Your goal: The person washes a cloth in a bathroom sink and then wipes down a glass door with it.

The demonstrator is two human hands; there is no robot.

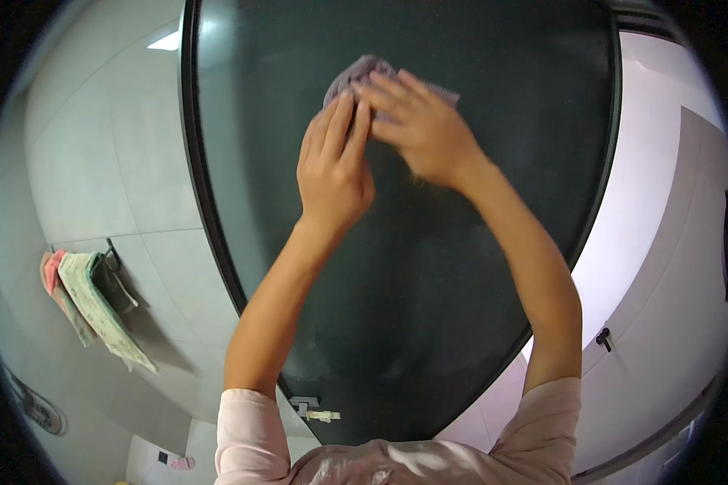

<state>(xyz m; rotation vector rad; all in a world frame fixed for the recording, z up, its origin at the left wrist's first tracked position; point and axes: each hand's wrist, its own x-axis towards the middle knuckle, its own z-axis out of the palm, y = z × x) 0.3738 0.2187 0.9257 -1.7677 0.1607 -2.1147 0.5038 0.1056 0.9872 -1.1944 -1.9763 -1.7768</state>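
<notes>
Both arms reach up to a dark glass door panel (424,273) with a black frame. A bunched greyish-purple cloth (364,70) lies against the upper part of the glass. My left hand (337,160) rests its fingertips at the cloth's lower left edge, palm toward the panel; whether it grips any cloth is hidden. My right hand (421,127) spreads over the cloth and presses it to the glass, slightly blurred, its fingers pointing up and left. A corner of the cloth sticks out to the right, beyond the back of this hand. The two hands' fingertips are close together.
Towels (100,303) hang from a black rail on the tiled wall at left. A door handle or latch (321,415) with a pale wrapping sits low on the panel. At right stands a white door with a black lever handle (604,339). Pink slippers (182,464) lie on the floor.
</notes>
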